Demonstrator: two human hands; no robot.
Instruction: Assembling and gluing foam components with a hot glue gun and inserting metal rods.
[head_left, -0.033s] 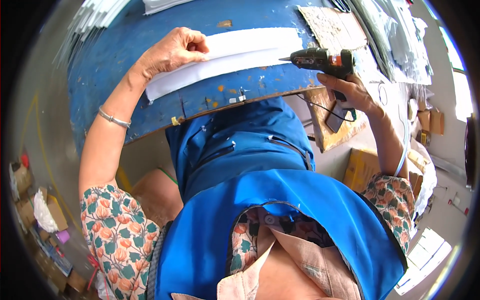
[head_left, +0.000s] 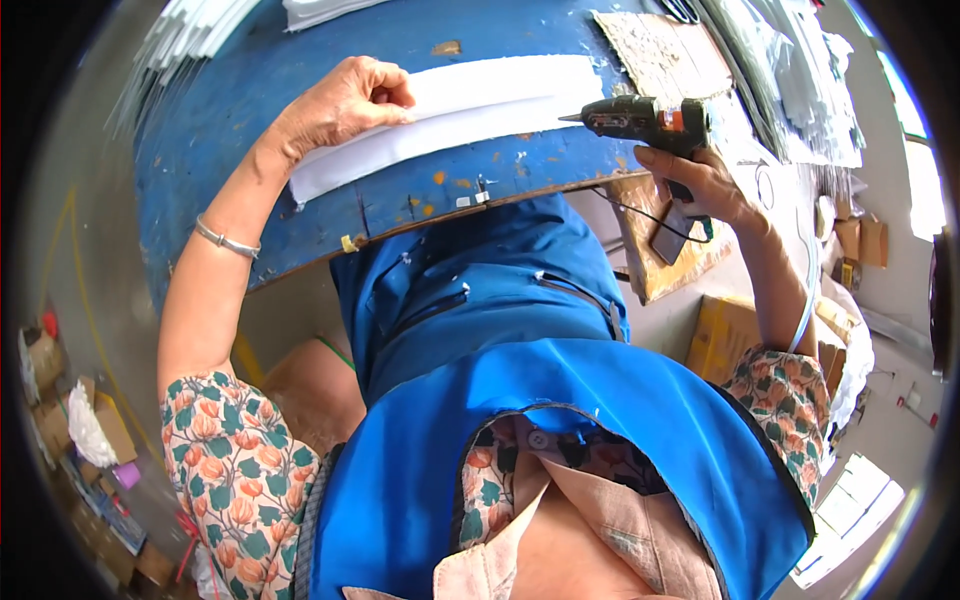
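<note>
Head view, person seated at the chipped blue-painted wooden worktop (head_left: 300, 80), blue apron across the lap.

Left hand (head_left: 345, 100): fingers curled, knuckles and fingertips pressed down on the long white flat strip of paper or foam (head_left: 480, 105). Its grip was closed onto the strip's upper edge near the left third, apparently pinning it flat so that it could not slide. A thin silver bangle (head_left: 225, 240) sat on the left wrist.

The strip lay along the near edge of the worktop, running from below the left hand out to the right. It appeared to be 2 layers or a folded piece, since a lengthwise step showed along it; which one, I could not tell.

Right hand (head_left: 700, 185): wrapped firmly around the handle of the black hot-glue gun with an orange band (head_left: 640, 120). The gun was held level with its nozzle pointing left, the tip at or just above the strip's right end; contact could not be confirmed. Holding it sideways kept the nozzle in line with the strip's length. A black cord hung down from the gun below the hand.

Surroundings: a worn brown cardboard sheet (head_left: 655, 45) lay on the worktop just behind the gun. Stacked cardboard boxes (head_left: 725, 335) stood on the floor to the right. More white strips (head_left: 180, 40) were piled at the far left.
</note>
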